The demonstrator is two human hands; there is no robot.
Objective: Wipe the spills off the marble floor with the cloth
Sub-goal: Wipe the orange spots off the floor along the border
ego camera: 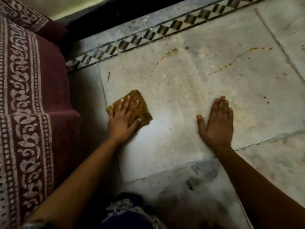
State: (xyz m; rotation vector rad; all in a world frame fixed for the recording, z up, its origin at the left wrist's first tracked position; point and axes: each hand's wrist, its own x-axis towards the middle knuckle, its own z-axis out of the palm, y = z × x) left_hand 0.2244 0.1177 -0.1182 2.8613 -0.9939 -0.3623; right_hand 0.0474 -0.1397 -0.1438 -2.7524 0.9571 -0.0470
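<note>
Nearest us, dark blue patterned clothing at the bottom edge. Next we list the pale grey marble floor, laid in slabs with dark joints. On it the left hand lies flat, fingers spread and straight, pressing down on a folded mustard-brown cloth — the cloth sits near the slab's left joint, just beside a maroon bedcover with a pale leaf-pattern border. The right hand rests flat on bare marble, fingers together, holding nothing, well apart from the cloth. Farther on we note orange-brown spill drops in thin trails — then a black-and-white diamond inlay strip and a dark skirting.
</note>
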